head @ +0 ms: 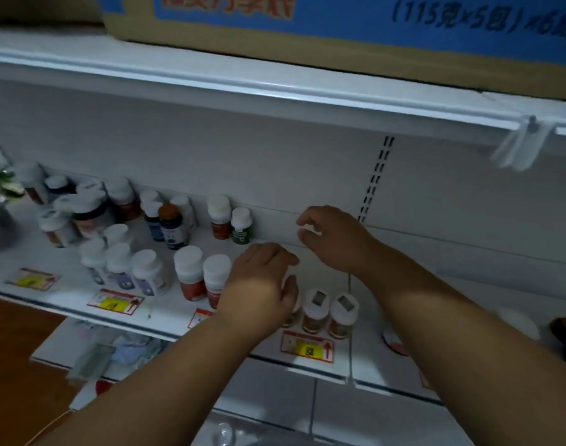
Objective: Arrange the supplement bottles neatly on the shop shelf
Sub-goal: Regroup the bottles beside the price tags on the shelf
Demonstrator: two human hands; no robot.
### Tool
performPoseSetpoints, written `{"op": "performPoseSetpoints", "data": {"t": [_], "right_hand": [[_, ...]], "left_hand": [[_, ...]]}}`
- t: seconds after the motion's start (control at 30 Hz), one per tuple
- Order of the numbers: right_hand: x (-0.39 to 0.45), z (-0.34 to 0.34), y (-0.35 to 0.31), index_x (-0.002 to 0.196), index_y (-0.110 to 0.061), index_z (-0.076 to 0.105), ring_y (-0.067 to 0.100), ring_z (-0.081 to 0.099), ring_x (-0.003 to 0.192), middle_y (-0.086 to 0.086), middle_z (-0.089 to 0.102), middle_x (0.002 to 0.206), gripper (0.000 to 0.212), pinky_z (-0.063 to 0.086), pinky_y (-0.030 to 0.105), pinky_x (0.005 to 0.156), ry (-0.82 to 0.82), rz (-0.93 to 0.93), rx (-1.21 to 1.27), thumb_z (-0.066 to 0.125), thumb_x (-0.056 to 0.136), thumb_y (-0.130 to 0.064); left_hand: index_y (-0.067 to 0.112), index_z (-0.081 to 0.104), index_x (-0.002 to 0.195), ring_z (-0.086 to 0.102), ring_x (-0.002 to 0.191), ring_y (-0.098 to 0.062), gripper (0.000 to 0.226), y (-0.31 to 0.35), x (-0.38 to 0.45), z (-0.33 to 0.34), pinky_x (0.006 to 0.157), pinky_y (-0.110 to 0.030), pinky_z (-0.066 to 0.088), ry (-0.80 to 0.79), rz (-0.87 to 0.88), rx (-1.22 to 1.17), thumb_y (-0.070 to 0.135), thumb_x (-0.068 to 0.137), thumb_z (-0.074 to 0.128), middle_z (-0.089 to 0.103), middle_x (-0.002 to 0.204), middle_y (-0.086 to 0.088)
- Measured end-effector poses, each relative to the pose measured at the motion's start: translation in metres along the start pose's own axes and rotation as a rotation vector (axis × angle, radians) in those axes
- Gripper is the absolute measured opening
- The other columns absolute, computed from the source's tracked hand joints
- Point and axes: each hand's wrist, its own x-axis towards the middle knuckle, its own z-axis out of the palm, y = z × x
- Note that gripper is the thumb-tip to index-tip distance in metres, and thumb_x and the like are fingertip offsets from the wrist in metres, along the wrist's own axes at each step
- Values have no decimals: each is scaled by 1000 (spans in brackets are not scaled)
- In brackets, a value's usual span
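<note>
Now we are in the middle of lining up the front row on the white metal shop shelf (165, 304). Our left hand (259, 284) curls over a white-capped supplement bottle (291, 312), gripping it just beside two white-capped bottles with brown labels (328, 313). Our right hand (333, 239) hovers above the shelf, fingers loosely bent, holding nothing. Next, we think this bottle must be set straight, touching its neighbours.
</note>
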Motion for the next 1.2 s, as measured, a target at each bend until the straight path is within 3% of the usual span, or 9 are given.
{"op": "performPoseSetpoints", "data": {"t": [0.27, 0.33, 0.4, 0.53, 0.73, 0.9, 1.0, 1.1, 1.2], "right_hand": [[106, 84, -69, 125, -12, 57, 30, 56, 108, 14, 56, 121, 36, 41, 31, 80, -34, 59, -48, 57, 92, -26], [122, 100, -73, 118, -1, 60, 34, 56, 110, 20, 58, 123, 29, 43, 34, 86, -85, 107, -107, 52, 95, -17], [132, 112, -74, 103, -2, 61, 34, 56, 108, 23, 57, 121, 20, 44, 34, 87, -157, 161, -183, 47, 97, -13], [142, 125, -73, 119, -5, 55, 36, 52, 110, 19, 46, 124, 28, 44, 41, 93, -57, 208, -283, 49, 96, -20], [144, 119, -62, 108, -7, 56, 31, 52, 108, 16, 52, 117, 27, 41, 33, 88, -23, 242, -221, 64, 86, -20], [107, 84, -70, 103, -20, 59, 20, 57, 90, 8, 58, 104, 27, 42, 27, 72, 271, 299, 116, 70, 79, -26], [59, 47, -88, 87, -27, 59, 7, 58, 76, -8, 62, 86, 18, 49, 26, 66, 470, 339, 440, 64, 75, -39], [9, 15, -96, 80, -24, 61, 8, 57, 72, -8, 61, 77, 18, 49, 27, 65, 580, 347, 582, 58, 74, -41], [-40, -8, -87, 75, -23, 62, 20, 60, 76, 5, 63, 78, 6, 49, 37, 69, 685, 380, 621, 60, 78, -28]], "left_hand": [[9, 69, 105, 58, 98, -34, 28, -114, 13, -63, 86, -34, 41, -124, -25, 23, 22, 82, 59, 64, 107, -11], [11, 69, 105, 57, 98, -32, 29, -135, 14, -74, 85, -31, 37, -154, -17, 33, 24, 81, 58, 64, 107, -9], [13, 68, 107, 54, 101, -28, 32, -152, 15, -82, 87, -29, 35, -190, -13, 33, 28, 83, 55, 62, 110, -6], [16, 67, 110, 50, 106, -23, 24, -175, 16, -85, 88, -25, 30, -211, 32, -5, 24, 87, 61, 60, 113, -2], [23, 62, 117, 44, 112, -19, 27, -186, 19, -76, 93, -25, 32, -245, 14, -84, 29, 90, 60, 55, 122, 3], [16, 57, 123, 51, 109, -26, 37, -172, 36, -71, 94, -37, 42, -176, -10, -199, 28, 89, 63, 55, 120, -6], [20, 49, 133, 55, 103, -14, 53, -142, 45, -65, 88, -32, 47, -166, -96, -383, 47, 88, 61, 54, 122, 2], [40, 43, 130, 55, 92, 8, 67, -94, 50, -55, 74, -13, 45, -365, -143, -623, 77, 74, 47, 57, 112, 21], [43, 48, 122, 57, 80, 15, 53, -39, 46, -35, 56, -5, 42, -543, -161, -799, 71, 76, 51, 62, 98, 22]]}}
